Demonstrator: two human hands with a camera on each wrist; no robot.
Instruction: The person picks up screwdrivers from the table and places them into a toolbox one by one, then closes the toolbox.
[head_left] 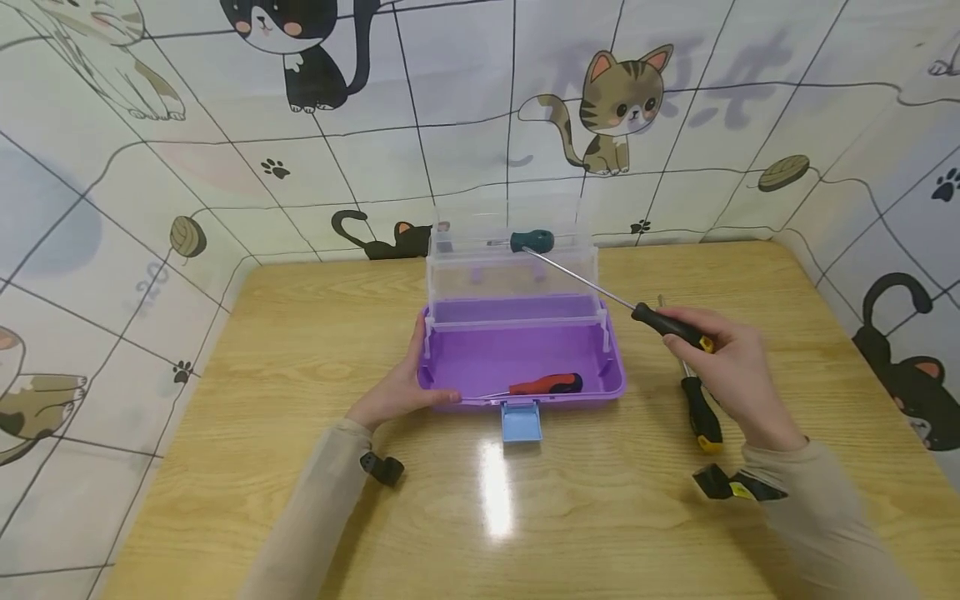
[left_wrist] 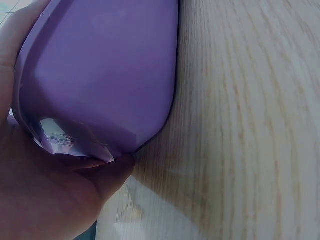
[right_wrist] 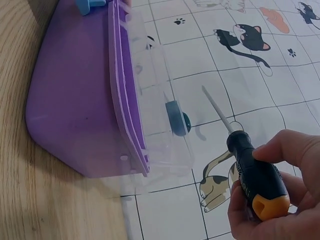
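A purple toolbox (head_left: 525,354) stands on the table with its clear lid and clear tray raised at the back. My left hand (head_left: 401,385) grips its left end, thumb along the front rim. My right hand (head_left: 723,367) holds a long black screwdriver (head_left: 663,323) with a yellow end by its handle, the shaft pointing up and left over the box's right side. A red-and-black screwdriver (head_left: 546,384) lies inside along the front wall. In the raised clear tray sits a dark green screwdriver (head_left: 532,242). Another black-and-yellow screwdriver (head_left: 701,412) lies on the table below my right hand.
The box's light blue latch (head_left: 521,422) hangs down at the front. A wall covering (head_left: 465,92) with cat drawings stands behind and beside the wooden table (head_left: 322,317).
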